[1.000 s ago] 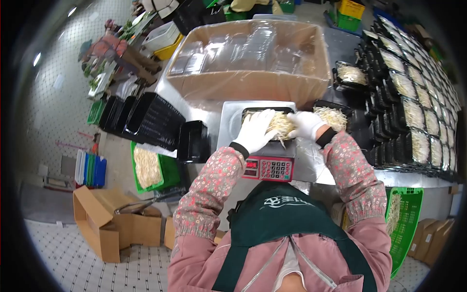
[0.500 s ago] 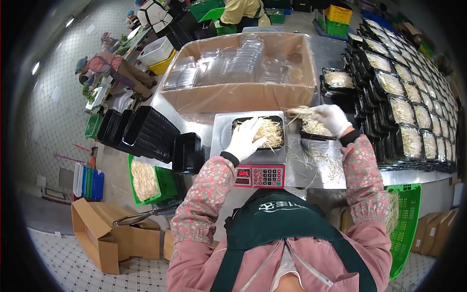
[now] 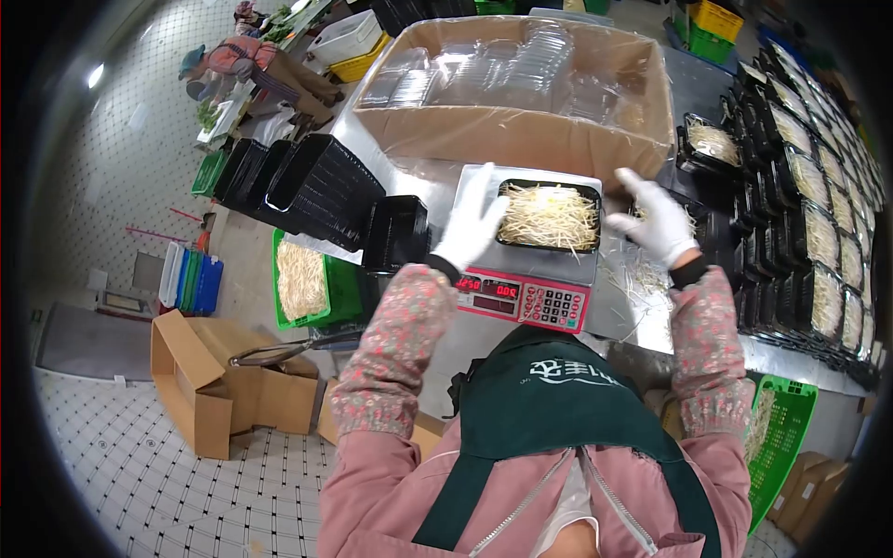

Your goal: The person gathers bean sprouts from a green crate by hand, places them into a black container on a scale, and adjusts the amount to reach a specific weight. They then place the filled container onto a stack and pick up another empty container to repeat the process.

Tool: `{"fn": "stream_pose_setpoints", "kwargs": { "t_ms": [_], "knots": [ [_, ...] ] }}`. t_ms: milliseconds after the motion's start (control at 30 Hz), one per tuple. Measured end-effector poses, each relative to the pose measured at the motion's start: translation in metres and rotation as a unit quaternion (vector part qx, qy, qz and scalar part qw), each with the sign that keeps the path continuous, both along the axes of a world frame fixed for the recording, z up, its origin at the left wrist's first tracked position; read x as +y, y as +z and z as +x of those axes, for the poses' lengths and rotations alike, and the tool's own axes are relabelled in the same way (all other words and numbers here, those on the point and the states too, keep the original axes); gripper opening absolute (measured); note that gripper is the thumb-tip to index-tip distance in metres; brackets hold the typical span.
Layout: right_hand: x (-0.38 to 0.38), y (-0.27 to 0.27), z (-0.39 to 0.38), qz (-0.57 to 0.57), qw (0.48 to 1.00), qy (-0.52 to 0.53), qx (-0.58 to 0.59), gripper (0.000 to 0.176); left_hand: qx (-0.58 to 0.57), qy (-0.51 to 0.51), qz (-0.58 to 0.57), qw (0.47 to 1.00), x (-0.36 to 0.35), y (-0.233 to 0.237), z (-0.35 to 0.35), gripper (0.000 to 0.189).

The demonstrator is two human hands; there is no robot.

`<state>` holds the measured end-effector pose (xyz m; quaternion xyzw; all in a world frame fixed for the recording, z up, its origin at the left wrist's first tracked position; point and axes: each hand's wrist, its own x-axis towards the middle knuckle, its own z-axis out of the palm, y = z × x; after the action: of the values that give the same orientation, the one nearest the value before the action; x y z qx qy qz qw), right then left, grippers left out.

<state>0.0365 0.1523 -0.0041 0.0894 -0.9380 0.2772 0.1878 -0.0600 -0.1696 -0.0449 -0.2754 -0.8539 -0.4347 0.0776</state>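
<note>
A black tray of pale bean sprouts [image 3: 549,216] rests on a scale [image 3: 526,300] with a red front and lit digits. My left hand [image 3: 471,223], in a white glove, is just left of that tray, fingers apart and nothing in it. To the right of the scale, my right hand [image 3: 655,221], also gloved, has its fingers spread and is empty. Beneath and behind it another black tray with sprouts is partly hidden. Loose sprouts [image 3: 642,284] lie on the metal table near it.
An open carton [image 3: 512,135] holds clear plastic lids behind the scale. Empty black trays [image 3: 326,195] stand at the left. Stacks of filled trays [image 3: 819,232] line the right. Green crates [image 3: 349,290] sit below the table. A person [image 3: 265,67] works at the far left.
My left hand has lifted off the sprouts and moved to the tray's left side. My right hand has let go of its sprouts and opened. The camera view has shifted.
</note>
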Motion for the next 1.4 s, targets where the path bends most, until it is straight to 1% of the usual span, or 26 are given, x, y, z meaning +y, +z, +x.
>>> {"fn": "stream_pose_setpoints", "kwargs": {
  "t_ms": [67,133,167,200,267,300,400,500,533,667,733,767,800,867,900,933,967,1000,1033,1067,1100,1133,1200,1267,1333,1400],
  "knots": [
    [-0.055,0.0,-0.005,0.095,0.992,0.012,-0.084,0.07,0.04,-0.01,-0.021,0.999,0.027,-0.007,0.004,0.06],
    [-0.072,-0.008,-0.017,0.193,0.966,0.003,-0.173,0.066,0.061,-0.022,-0.039,0.997,0.045,-0.012,0.01,0.056],
    [-0.065,-0.03,-0.023,0.199,0.972,-0.001,-0.124,0.047,0.093,-0.014,-0.072,0.993,0.052,-0.011,0.008,0.05],
    [-0.059,-0.034,-0.024,0.183,0.976,0.008,-0.114,0.038,0.127,-0.007,-0.104,0.986,0.059,-0.011,0.007,0.044],
    [-0.048,-0.042,-0.022,0.15,0.984,0.027,-0.092,0.023,0.135,0.013,-0.085,0.987,0.05,-0.034,0.009,0.033],
    [-0.045,-0.051,-0.021,0.119,0.992,0.023,-0.022,0.015,0.151,0.023,-0.084,0.985,0.051,-0.037,0.01,0.03],
    [-0.029,-0.042,-0.017,0.014,0.997,0.065,-0.042,0.015,0.135,0.018,-0.086,0.987,0.051,-0.04,0.01,0.03],
    [0.001,-0.007,-0.006,-0.053,0.991,0.042,-0.112,0.019,0.116,0.005,-0.094,0.989,0.048,-0.038,0.008,0.033],
    [0.011,0.011,0.001,-0.068,0.989,0.023,-0.13,0.02,0.093,-0.004,-0.069,0.993,0.047,-0.037,0.008,0.035],
    [0.069,-0.006,0.016,-0.139,0.989,-0.046,-0.012,0.022,-0.026,-0.051,-0.008,0.998,0.03,-0.023,0.007,0.048],
    [0.098,-0.04,0.018,-0.244,0.964,-0.095,-0.053,0.02,-0.087,-0.064,0.036,0.993,0.021,-0.018,0.005,0.05],
    [0.107,-0.039,0.023,-0.071,0.979,-0.131,-0.138,0.027,-0.088,-0.084,0.037,0.992,0.016,-0.019,0.003,0.053],
    [0.113,-0.04,0.026,0.104,0.957,-0.162,-0.218,0.034,-0.098,-0.094,0.039,0.99,0.014,-0.02,0.003,0.053],
    [0.103,-0.038,0.034,0.18,0.942,-0.137,-0.249,0.052,-0.118,-0.114,0.044,0.985,0.014,-0.021,0.002,0.054],
    [0.09,-0.037,0.033,0.136,0.957,-0.136,-0.216,0.063,-0.1,-0.116,0.018,0.988,0.017,-0.015,0.004,0.052],
    [0.075,-0.037,0.028,0.079,0.98,-0.115,-0.14,0.06,-0.084,-0.123,-0.001,0.989,0.022,-0.013,0.003,0.051],
    [0.052,-0.024,0.022,0.013,0.986,-0.092,-0.14,0.059,-0.068,-0.131,-0.021,0.989,0.028,-0.011,0.001,0.051],
    [0.033,-0.024,0.013,0.024,0.997,-0.032,-0.061,0.059,-0.052,-0.139,-0.041,0.988,0.033,-0.011,-0.001,0.051],
    [-0.003,0.018,0.015,-0.055,0.983,-0.015,-0.176,0.06,-0.018,-0.139,-0.056,0.989,0.04,-0.013,-0.002,0.05],
    [-0.016,-0.007,0.009,-0.033,0.996,0.016,-0.086,0.06,0.016,-0.148,-0.089,0.985,0.046,-0.012,-0.004,0.05],
    [-0.034,-0.002,0.007,0.026,0.993,0.007,-0.111,0.06,0.049,-0.156,-0.121,0.979,0.05,-0.01,-0.005,0.049],
    [-0.047,-0.005,0.002,0.056,0.994,0.005,-0.096,0.047,0.082,-0.162,-0.154,0.971,0.053,-0.009,-0.007,0.049],
    [-0.051,-0.03,-0.011,0.074,0.994,0.012,-0.085,0.028,0.074,-0.159,-0.15,0.973,0.054,-0.016,-0.012,0.047],
    [-0.042,-0.037,-0.013,0.029,0.997,0.02,-0.064,0.02,0.058,-0.156,-0.15,0.974,0.054,-0.018,-0.013,0.045],
    [-0.026,-0.026,-0.011,-0.032,0.997,0.03,-0.063,0.016,0.029,-0.151,-0.123,0.98,0.052,-0.014,-0.01,0.043],
    [0.0,-0.006,-0.006,-0.092,0.988,0.014,-0.122,0.016,-0.004,-0.149,-0.087,0.985,0.048,-0.008,-0.003,0.041]
  ]
}}
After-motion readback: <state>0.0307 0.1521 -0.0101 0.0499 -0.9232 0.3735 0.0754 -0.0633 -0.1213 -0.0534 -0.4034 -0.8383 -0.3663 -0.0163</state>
